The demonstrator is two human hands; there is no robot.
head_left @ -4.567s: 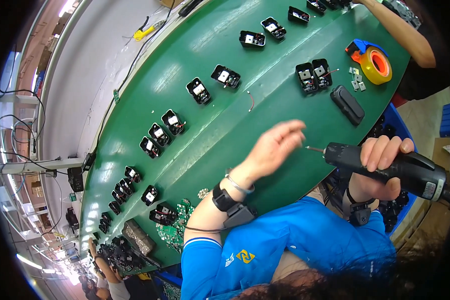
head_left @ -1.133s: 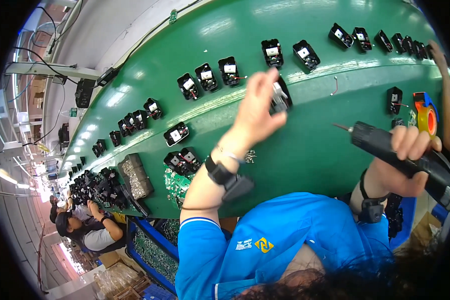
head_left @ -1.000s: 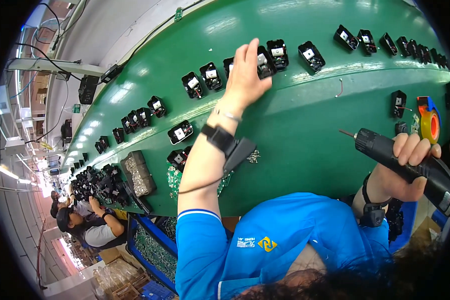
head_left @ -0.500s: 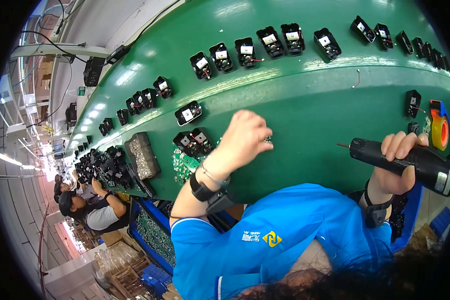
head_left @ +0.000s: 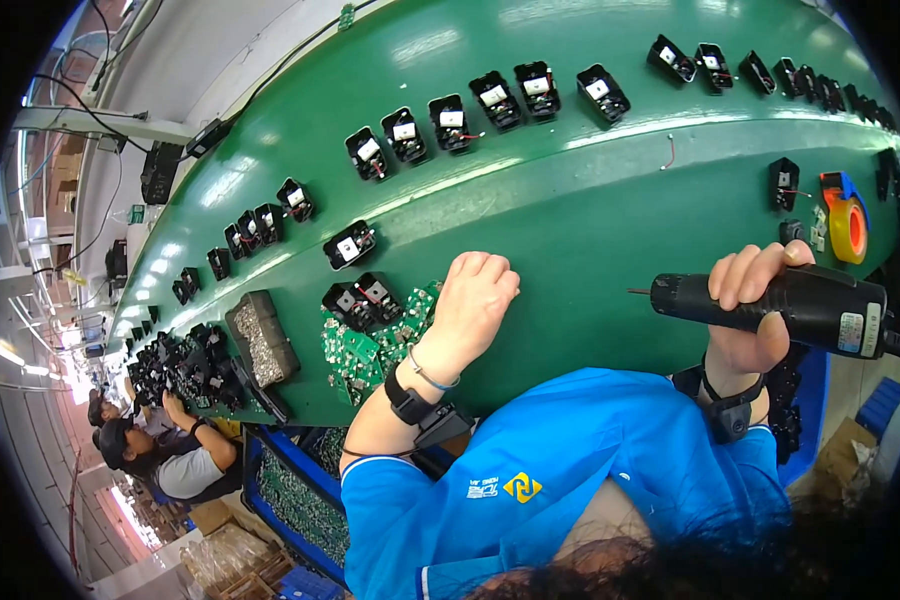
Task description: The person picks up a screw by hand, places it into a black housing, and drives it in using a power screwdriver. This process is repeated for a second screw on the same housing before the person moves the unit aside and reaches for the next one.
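Note:
My right hand (head_left: 755, 300) is wrapped around a black electric screwdriver (head_left: 820, 306), held level over the green table, its thin bit pointing left. My left hand (head_left: 475, 305) is a closed fist above the table, fingers curled under; whatever lies inside it is hidden. Just left of that wrist is a heap of small green circuit boards (head_left: 363, 350). Two open black housings (head_left: 375, 298) with white parts inside rest at the heap's far edge. Another black housing (head_left: 350, 245) lies a little beyond them.
Several black housings (head_left: 452, 122) stand in a row along the far strip. A dark box of small metal parts (head_left: 262, 340) sits left, near a pile of black parts (head_left: 195, 370). An orange tape roll (head_left: 848, 230) lies right. Co-workers (head_left: 165, 455) sit at far left.
The view has shifted, so most table things appear farther left. My left hand's fingers, earlier pinched around tiny shiny pieces, are now curled under. The screwdriver has come slightly nearer to me.

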